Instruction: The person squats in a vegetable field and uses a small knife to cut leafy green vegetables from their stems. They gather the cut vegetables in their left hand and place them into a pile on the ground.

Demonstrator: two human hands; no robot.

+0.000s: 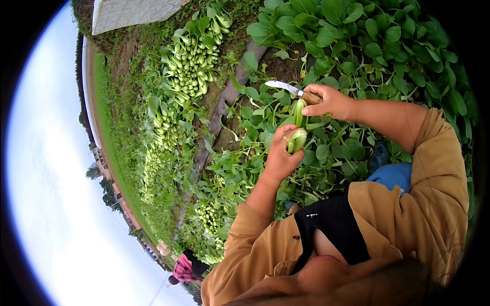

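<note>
My left hand point(284, 153) is closed around a head of bok choy point(299, 140), its pale base showing past the fingers. In my right hand point(332, 102) is a curved knife point(285, 86) with a wooden handle, its blade pointing left in the picture. Another pale green bok choy stalk piece point(299, 111) lies under my right thumb, close to the knife handle and just above my left fingers. Whether the two pieces belong to one plant is hidden. Loose bok choy leaves point(264, 114) cover the ground below both hands.
Dense leafy bok choy point(344, 23) grows at the upper right. Piles of cut bok choy point(191, 61) line the ground across a dark strip point(226, 101). A white sheet-like object point(134, 14) is at the top. Another person point(187, 267) in pink plaid bends over at lower left.
</note>
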